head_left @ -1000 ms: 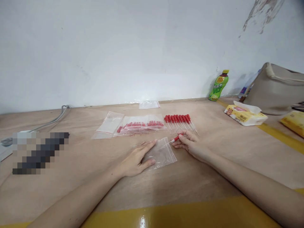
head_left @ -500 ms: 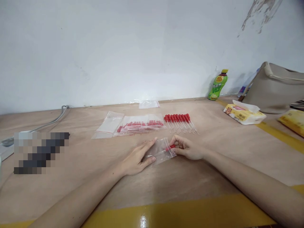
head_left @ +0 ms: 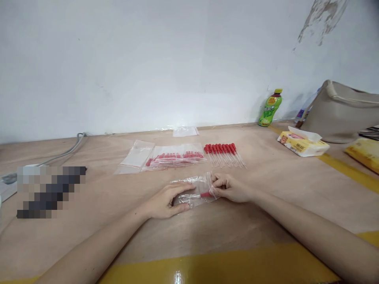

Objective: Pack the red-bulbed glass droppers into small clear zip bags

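A clear zip bag (head_left: 196, 202) lies in front of me with a red-topped dropper (head_left: 205, 194) inside, its red end near the bag's right-hand opening. My left hand (head_left: 168, 200) rests on the bag's left part, thumb and fingers apart. The fingers of my right hand (head_left: 226, 187) are closed on the bag's open end. Behind the bag, a row of red-topped droppers (head_left: 220, 148) lies side by side. Left of that row are filled bags (head_left: 177, 156) with red tops showing through, and flat clear bags (head_left: 136, 156).
Against the wall stands a green bottle (head_left: 270, 108). A yellow tissue pack (head_left: 302, 145), a second yellow pack (head_left: 364, 154) and a grey-beige handbag (head_left: 343, 114) are at the right. A blurred dark item (head_left: 56, 191) and a cable (head_left: 71, 150) are at the left.
The dropper has moved left, deeper into the bag. My right fingers have shifted from its red top to the bag's edge. My left hand has slid slightly left.
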